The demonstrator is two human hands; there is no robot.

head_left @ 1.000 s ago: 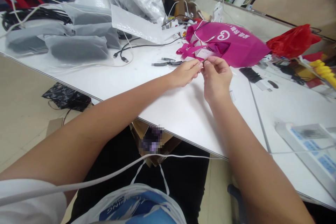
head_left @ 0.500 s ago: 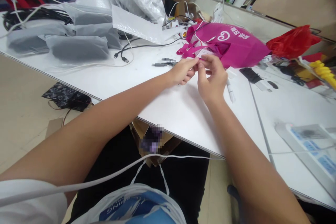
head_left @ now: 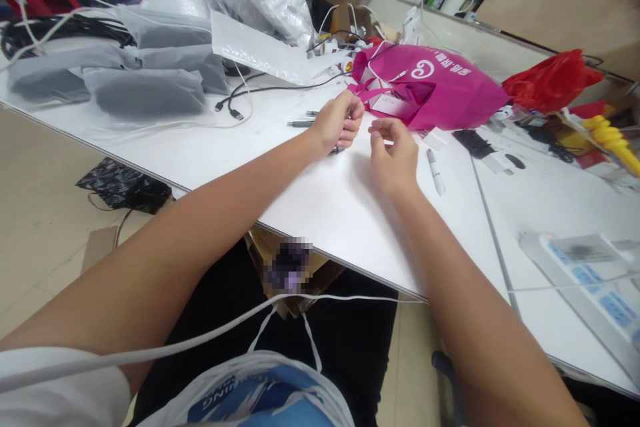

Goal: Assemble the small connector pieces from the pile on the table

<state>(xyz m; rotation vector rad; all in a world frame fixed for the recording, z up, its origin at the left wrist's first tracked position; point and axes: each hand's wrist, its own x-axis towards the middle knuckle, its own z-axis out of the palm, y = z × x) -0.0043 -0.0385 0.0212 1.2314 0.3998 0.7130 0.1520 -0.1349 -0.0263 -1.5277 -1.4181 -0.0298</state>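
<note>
My left hand (head_left: pixel 339 121) is closed above the white table (head_left: pixel 320 193); something small and dark shows below its fingers, too small to name. To its right, apart from it, my right hand (head_left: pixel 394 152) has curled fingers with a gap between thumb and forefinger, and nothing shows in it. Dark pens (head_left: pixel 301 124) lie just left of my left hand. Behind both hands sits a magenta bag (head_left: pixel 450 90) with a white box (head_left: pixel 393 105) in its opening. A white marker-like stick (head_left: pixel 435 172) lies right of my right hand.
Grey plastic packages (head_left: pixel 147 93) and a black cable (head_left: pixel 235 110) are at the left. A red plastic bag (head_left: pixel 553 80), a black flat item (head_left: pixel 475 144) and a white power strip (head_left: pixel 590 280) are to the right. A white cord (head_left: pixel 215 330) crosses in front of my lap.
My hands, which were touching, have moved apart. The left went slightly left and its fingers curled in; the right moved a little down and left.
</note>
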